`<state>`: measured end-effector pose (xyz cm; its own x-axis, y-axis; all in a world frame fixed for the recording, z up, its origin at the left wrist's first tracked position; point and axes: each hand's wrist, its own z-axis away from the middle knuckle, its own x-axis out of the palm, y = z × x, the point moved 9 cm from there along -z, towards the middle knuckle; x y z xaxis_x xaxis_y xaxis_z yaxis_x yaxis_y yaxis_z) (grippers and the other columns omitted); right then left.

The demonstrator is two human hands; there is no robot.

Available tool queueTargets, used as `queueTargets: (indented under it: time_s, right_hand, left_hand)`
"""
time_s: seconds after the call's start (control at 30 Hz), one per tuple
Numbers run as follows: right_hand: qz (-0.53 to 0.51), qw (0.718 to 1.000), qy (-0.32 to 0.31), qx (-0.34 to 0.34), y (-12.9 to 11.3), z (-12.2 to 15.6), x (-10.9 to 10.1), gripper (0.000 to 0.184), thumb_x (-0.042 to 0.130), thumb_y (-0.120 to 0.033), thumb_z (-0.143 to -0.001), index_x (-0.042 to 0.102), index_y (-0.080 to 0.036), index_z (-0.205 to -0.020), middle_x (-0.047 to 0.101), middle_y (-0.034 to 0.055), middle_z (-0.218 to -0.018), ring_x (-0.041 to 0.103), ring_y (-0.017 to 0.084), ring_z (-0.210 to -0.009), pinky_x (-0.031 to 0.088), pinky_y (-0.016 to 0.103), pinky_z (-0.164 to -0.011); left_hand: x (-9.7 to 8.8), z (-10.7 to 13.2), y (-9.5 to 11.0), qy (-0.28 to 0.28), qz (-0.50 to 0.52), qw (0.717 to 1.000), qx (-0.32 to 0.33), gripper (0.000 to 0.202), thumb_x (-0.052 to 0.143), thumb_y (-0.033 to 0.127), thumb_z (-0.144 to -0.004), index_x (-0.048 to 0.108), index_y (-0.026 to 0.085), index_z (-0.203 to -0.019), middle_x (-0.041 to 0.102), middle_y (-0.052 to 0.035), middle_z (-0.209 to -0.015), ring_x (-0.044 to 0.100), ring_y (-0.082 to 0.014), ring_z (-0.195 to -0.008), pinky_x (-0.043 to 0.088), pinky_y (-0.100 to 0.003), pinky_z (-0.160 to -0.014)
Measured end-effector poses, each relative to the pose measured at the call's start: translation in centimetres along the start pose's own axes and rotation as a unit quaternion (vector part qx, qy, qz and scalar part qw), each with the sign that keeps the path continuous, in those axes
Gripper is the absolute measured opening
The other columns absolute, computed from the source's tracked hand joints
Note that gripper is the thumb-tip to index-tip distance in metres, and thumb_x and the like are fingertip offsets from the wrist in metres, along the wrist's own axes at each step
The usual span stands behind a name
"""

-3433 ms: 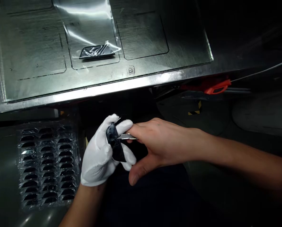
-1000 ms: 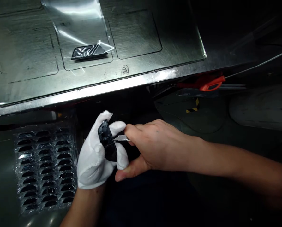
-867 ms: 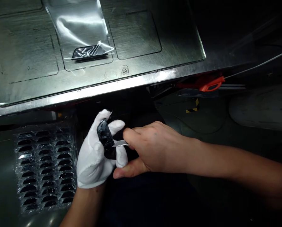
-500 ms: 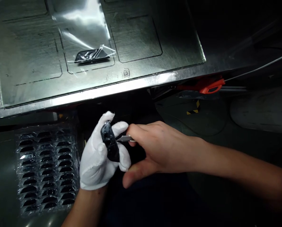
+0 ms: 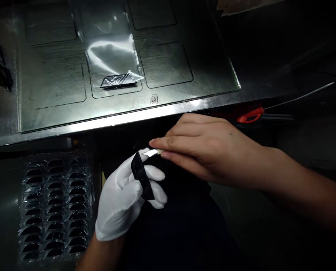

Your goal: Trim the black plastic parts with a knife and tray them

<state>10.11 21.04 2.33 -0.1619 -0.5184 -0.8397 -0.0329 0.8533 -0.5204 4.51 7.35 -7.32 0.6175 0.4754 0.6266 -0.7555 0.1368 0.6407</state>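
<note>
My left hand (image 5: 122, 199), in a white glove, is closed on a small black plastic part (image 5: 142, 176), held upright and tilted between thumb and fingers. My bare right hand (image 5: 204, 146) pinches a craft knife (image 5: 151, 153), whose pointed silver blade shows beyond the fingertips; its handle is mostly hidden. The blade tip is close to the upper end of the black part; whether it touches I cannot tell. On the metal worktable lies a similar black part in a clear bag (image 5: 119, 80).
A clear tray (image 5: 43, 194) with rows of black parts is at lower left. The metal worktable (image 5: 162, 110) spans the upper view, its front edge beyond my hands. A dark object (image 5: 1, 71) lies at its left. An orange-red handle (image 5: 251, 114) juts out below the table edge at right.
The knife has gone from the middle of the part's edge to its upper end. My right hand has turned palm-down, and the left has shifted slightly right. The camera view has also shifted.
</note>
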Motion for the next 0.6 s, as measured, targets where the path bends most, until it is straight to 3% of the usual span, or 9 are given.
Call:
queueTargets:
  time_s: [0.27, 0.43, 0.6]
  right_hand:
    - [0.051, 0.997, -0.050, -0.004, -0.75, -0.67, 0.35, 0.036, 0.047, -0.035, -0.108, 0.071, -0.020, -0.130, 0.074, 0.0083, -0.102, 0.064, 0.023, -0.096, 0.051, 0.037, -0.081]
    - [0.099, 0.993, -0.069, 0.013, -0.77, -0.72, 0.51, 0.033, 0.047, -0.034, -0.108, 0.074, -0.020, -0.122, 0.073, 0.0076, -0.097, 0.062, 0.023, -0.095, 0.048, 0.034, -0.075]
    - [0.121, 0.990, -0.074, 0.017, -0.61, -0.76, 0.49, 0.031, 0.048, -0.030, -0.107, 0.076, -0.019, -0.114, 0.073, 0.0077, -0.095, 0.062, 0.023, -0.094, 0.046, 0.033, -0.071]
  left_hand:
    - [-0.21, 0.42, 0.04, -0.009, -0.033, 0.999, 0.018, 0.047, 0.069, 0.042, -0.097, 0.061, 0.023, -0.139, 0.075, -0.0103, -0.109, 0.070, -0.0141, -0.065, 0.064, -0.024, -0.062]
    - [-0.10, 0.43, -0.14, 0.008, -0.046, 0.999, 0.012, 0.039, 0.068, 0.030, -0.098, 0.064, 0.024, -0.137, 0.072, -0.0069, -0.108, 0.073, -0.0159, -0.074, 0.063, -0.022, -0.062]
    - [-0.32, 0.28, -0.42, 0.003, -0.046, 0.999, -0.016, 0.042, 0.066, 0.030, -0.099, 0.062, 0.023, -0.140, 0.072, -0.0080, -0.109, 0.073, -0.0166, -0.078, 0.063, -0.022, -0.065]
